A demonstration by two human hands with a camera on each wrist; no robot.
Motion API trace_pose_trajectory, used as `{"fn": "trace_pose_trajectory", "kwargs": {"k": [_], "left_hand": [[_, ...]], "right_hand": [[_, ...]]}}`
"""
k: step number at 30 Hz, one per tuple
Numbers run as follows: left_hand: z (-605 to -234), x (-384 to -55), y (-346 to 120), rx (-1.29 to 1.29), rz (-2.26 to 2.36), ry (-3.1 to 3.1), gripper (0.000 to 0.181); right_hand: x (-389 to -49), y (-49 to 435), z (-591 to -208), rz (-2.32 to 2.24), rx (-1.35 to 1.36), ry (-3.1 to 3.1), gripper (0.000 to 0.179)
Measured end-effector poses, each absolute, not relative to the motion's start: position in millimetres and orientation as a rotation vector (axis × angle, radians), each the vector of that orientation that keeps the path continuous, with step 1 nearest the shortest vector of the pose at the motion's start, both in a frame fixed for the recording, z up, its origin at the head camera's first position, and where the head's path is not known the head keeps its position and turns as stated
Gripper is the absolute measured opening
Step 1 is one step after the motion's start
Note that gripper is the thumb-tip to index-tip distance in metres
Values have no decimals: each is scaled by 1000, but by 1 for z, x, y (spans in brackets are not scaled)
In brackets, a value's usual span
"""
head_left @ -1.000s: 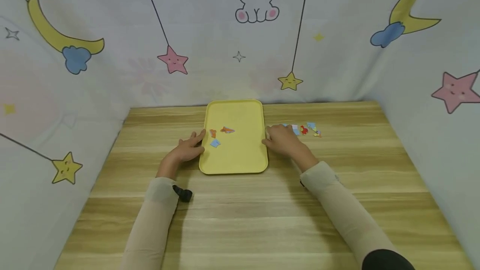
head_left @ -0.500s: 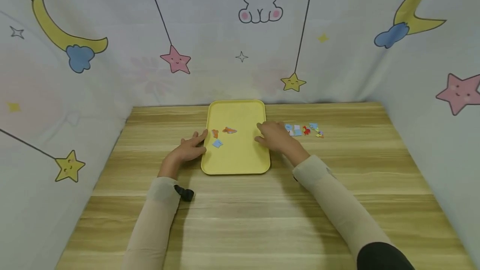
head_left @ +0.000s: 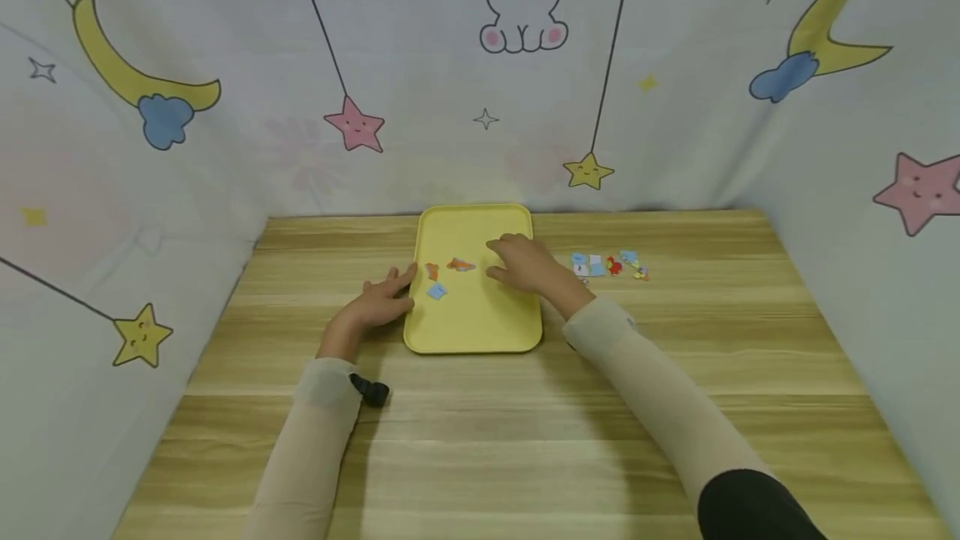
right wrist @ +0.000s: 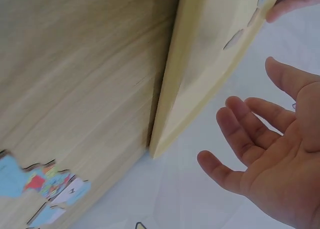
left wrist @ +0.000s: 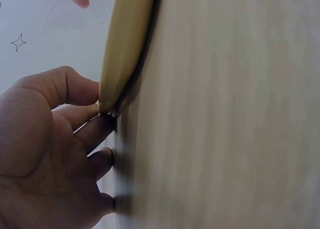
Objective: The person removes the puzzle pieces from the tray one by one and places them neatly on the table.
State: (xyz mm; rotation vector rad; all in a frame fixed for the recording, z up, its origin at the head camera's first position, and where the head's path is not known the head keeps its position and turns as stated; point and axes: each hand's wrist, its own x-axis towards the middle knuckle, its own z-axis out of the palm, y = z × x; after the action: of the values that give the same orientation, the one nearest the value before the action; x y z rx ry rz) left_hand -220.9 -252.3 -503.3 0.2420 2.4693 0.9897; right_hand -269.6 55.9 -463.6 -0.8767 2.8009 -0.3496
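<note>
A yellow tray (head_left: 472,323) lies on the wooden table. My left hand (head_left: 371,302) rests at its left edge, thumb and forefinger spread along the rim; in the left wrist view the thumb (left wrist: 82,90) touches the rim and other fingertips reach the tabletop. Over the tray's right half hovers my right hand (head_left: 525,263), fingers loosely bent; the right wrist view shows no thing in it. On the tray's left side are two orange pieces, one small (head_left: 432,271) and one longer (head_left: 461,265), and a light-blue piece (head_left: 437,291), all apart.
Several colourful puzzle pieces (head_left: 596,265) lie on the table right of the tray, a red one (head_left: 614,266) among them. A white printed cloth (head_left: 450,148) stands behind the table and along both sides.
My right hand has moved left from the tray's right edge to above its right half. The left hand stays at the left rim. The camera view has shifted slightly.
</note>
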Motion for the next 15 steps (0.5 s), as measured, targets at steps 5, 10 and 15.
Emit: {"fn": "trace_pose_trajectory", "kwargs": {"k": [5, 10, 15], "left_hand": [[-503, -221, -253, 237, 992, 2470, 76], [-503, -220, -253, 225, 982, 2470, 76], [-504, -221, -253, 238, 977, 2480, 76]], "right_hand": [[-274, 44, -461, -370, -875, 2791, 58], [-277, 33, -464, -374, -878, 2758, 58], [-280, 21, -467, -378, -892, 2731, 56]]}}
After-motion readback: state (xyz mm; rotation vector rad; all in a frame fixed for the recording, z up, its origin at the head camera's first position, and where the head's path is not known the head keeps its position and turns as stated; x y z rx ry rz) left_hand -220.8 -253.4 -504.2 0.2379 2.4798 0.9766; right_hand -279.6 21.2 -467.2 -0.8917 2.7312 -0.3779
